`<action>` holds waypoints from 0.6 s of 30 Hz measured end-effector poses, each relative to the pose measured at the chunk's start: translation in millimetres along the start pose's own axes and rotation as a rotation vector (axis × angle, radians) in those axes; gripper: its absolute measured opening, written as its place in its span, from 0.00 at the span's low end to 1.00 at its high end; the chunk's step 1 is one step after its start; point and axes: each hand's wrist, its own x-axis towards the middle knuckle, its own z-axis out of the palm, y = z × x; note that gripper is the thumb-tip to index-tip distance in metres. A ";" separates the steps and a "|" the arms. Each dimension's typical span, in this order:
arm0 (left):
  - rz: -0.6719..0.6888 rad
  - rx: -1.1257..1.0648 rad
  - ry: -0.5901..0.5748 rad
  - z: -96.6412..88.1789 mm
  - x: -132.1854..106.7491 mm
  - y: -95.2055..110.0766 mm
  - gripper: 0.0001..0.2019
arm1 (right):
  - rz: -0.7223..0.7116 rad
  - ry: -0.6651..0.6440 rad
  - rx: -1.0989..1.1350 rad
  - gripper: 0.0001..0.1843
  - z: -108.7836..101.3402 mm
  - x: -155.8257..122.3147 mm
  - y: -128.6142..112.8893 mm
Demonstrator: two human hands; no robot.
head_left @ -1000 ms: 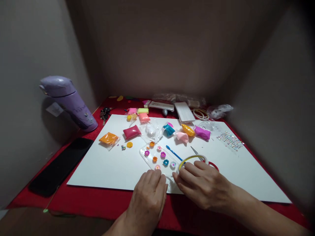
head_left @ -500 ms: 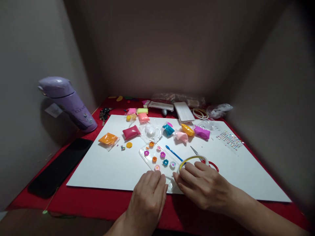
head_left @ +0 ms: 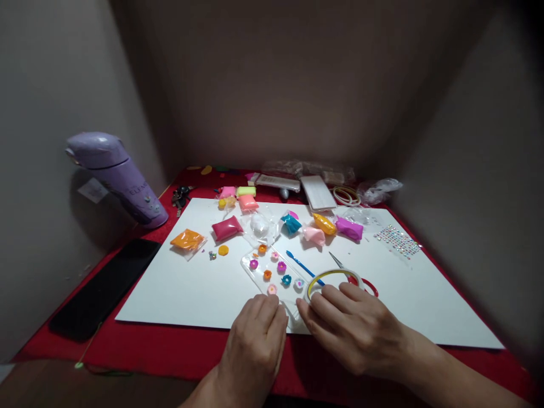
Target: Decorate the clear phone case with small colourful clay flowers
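Note:
My left hand (head_left: 257,334) is closed near the front edge of the white board (head_left: 170,300), its fingertips pressed together; what they pinch is hidden. Fingers of my right hand (head_left: 351,326) are curled around the near side of a thin roll of tape (head_left: 313,283), a white ring with a yellow inside. Between my hands shows a crumpled clear film (head_left: 292,311). Just beyond lies a clear plastic case (head_left: 250,269) with several small clay flowers (head_left: 281,266) on it. Beside the ring lie a blue modelling tool (head_left: 302,266) and red-handled scissors (head_left: 370,287), partly covered by it.
Soft clay packets (head_left: 227,228) lie across the board's far half. A sheet of rhinestones (head_left: 397,242) is at right. On the red cloth (head_left: 170,354) are a black phone (head_left: 104,289), a purple bottle (head_left: 123,181), keys (head_left: 181,195), a white box (head_left: 317,194) and cream hoops (head_left: 346,195).
My right hand and the ring have shifted slightly, the ring's near left edge moving a little left. The clear film between my hands has changed shape. My left hand stays almost still.

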 end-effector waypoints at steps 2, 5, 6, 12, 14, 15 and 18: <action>0.005 0.006 0.002 1.3 0.2 0.0 0.09 | -0.006 0.012 -0.005 0.05 -0.9 0.7 0.5; 0.005 0.005 -0.006 2.1 0.3 -0.5 0.09 | -0.009 0.019 -0.013 0.05 -1.3 1.0 0.4; 0.003 0.004 -0.009 2.0 0.3 -0.7 0.09 | -0.009 0.021 -0.011 0.05 -1.2 1.0 0.2; 0.003 0.005 -0.014 0.6 -0.1 -1.6 0.10 | -0.016 0.045 0.026 0.06 -2.9 -1.7 0.6; -0.006 0.005 -0.036 0.0 0.1 -1.0 0.10 | -0.023 0.058 0.050 0.07 -4.4 -3.0 1.5; -0.010 0.003 -0.042 -0.2 0.2 -0.8 0.10 | -0.022 0.064 0.055 0.08 -4.8 -3.6 2.0; -0.001 0.001 -0.030 -0.6 0.5 -0.7 0.10 | -0.011 0.066 0.040 0.08 -3.5 -5.3 3.1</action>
